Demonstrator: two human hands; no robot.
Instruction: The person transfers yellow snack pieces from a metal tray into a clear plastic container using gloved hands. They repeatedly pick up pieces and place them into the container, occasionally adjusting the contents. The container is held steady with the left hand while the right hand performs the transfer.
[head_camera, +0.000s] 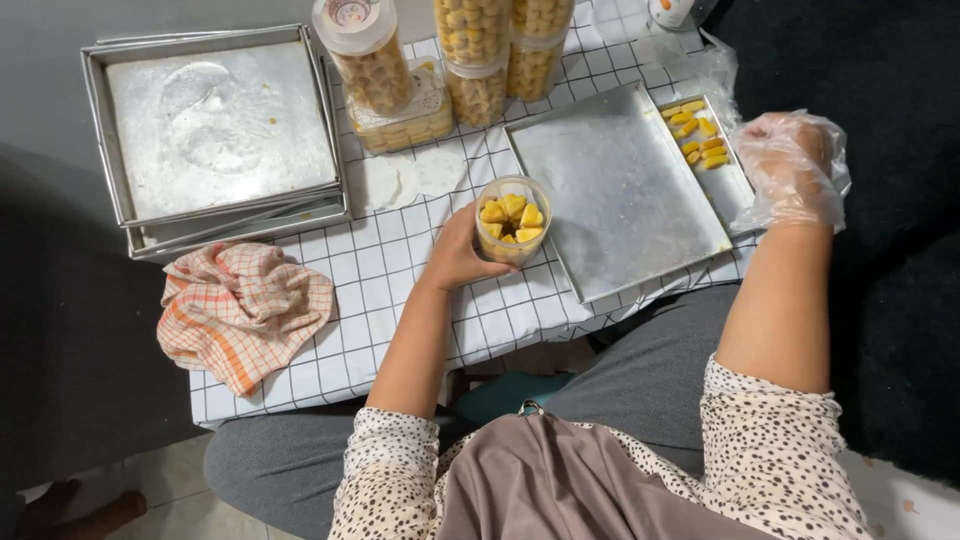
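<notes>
Stacked square metal baking trays (215, 130) lie well left of the grip. Rectangular silver tray (615, 190) sits just right of it. Left hand (455, 250) wraps a clear plastic jar of yellow cookies (512, 220). Right hand (795, 165), in a thin plastic glove, loosely curled, holds nothing, beside remaining yellow cookies (697, 133).

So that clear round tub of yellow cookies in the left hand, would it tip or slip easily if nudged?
The clear tub looks taller than wide and open-topped, so a nudge could probably tip it and spill cookies. Its smooth plastic may be slippery, though the bare left hand wraps it. Part-filled, it likely feels light.
</notes>
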